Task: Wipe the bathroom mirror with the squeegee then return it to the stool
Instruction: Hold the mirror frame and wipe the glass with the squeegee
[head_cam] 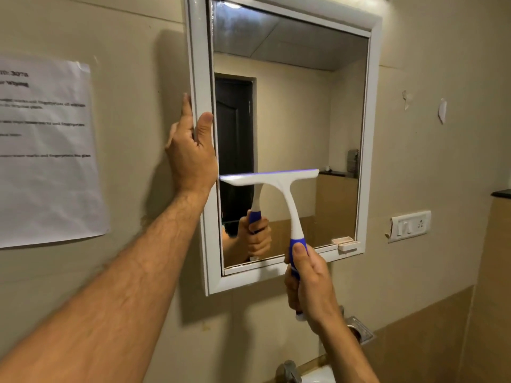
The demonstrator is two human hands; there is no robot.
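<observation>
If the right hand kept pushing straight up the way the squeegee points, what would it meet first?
Probably the mirror's white top frame: the right hand holds the blue-and-white squeegee blade-up on the glass, and nothing else shows above it.

left hand (190, 153) raised, right hand (309, 283) clenched (thumb up)

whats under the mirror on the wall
Below the mirror frame: bare wall, a tap and a white basin edge. The right hand and squeegee handle cover part.

The squeegee (279, 189) was white with a blue grip, the mirror (290, 120) frame white, the wall (138, 64) beige.
</observation>
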